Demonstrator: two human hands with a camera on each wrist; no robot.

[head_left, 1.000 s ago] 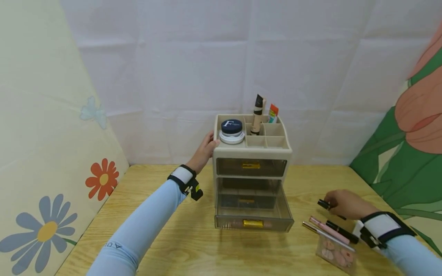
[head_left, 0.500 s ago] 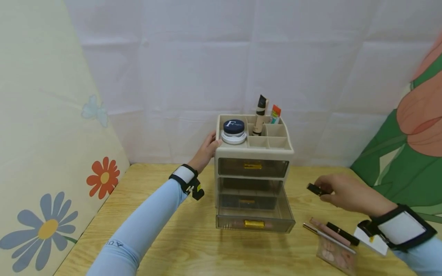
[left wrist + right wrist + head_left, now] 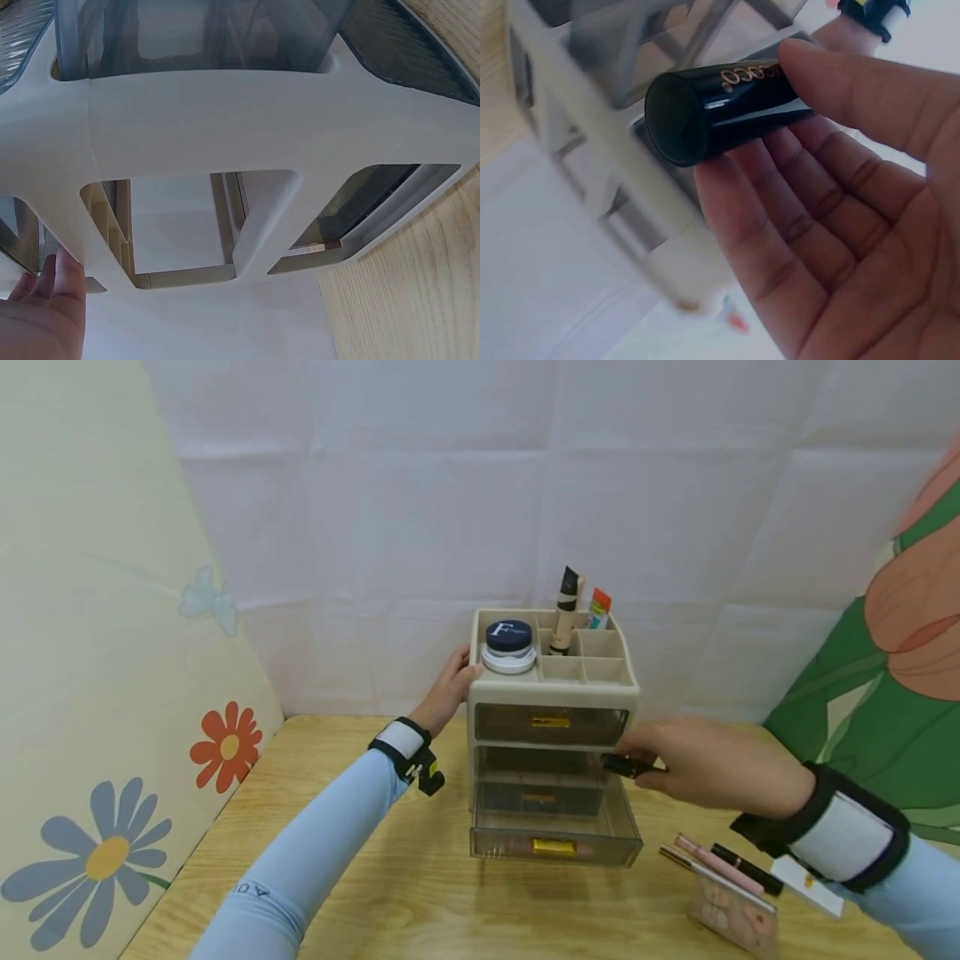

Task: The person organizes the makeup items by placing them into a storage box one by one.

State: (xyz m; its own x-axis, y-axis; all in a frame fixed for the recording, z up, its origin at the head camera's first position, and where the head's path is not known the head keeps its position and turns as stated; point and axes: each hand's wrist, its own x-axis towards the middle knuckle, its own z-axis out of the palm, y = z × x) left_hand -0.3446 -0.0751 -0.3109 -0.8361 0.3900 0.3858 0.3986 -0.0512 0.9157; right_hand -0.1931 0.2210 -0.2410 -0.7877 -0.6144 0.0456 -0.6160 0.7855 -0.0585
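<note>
A beige makeup organizer [image 3: 555, 693] stands on the table, its lower smoky drawer [image 3: 506, 845] pulled out and its upper drawer [image 3: 506, 725] closed. My left hand [image 3: 447, 689] holds the organizer's upper left side, thumb over the rim. In the left wrist view, its fingertips [image 3: 69, 274] touch the side frame. My right hand [image 3: 712, 764] pinches a black lipstick tube [image 3: 626, 766] between thumb and fingers, beside the right edge of the open drawer in the head view. Part of gold lettering shows on the lipstick in the right wrist view.
Front right on the table lie a pink tube [image 3: 723, 866], a slim silver-gold pen [image 3: 712, 877], a black tube [image 3: 746, 868], a blush palette [image 3: 738, 918] and a white card-like item [image 3: 813, 887]. A dark-lidded jar [image 3: 508, 635] and upright tubes [image 3: 566, 610] sit atop the organizer.
My right hand has lifted the lipstick from the right side of the table and carried it left to the organizer's open drawer. The left hand stays on the organizer's side.
</note>
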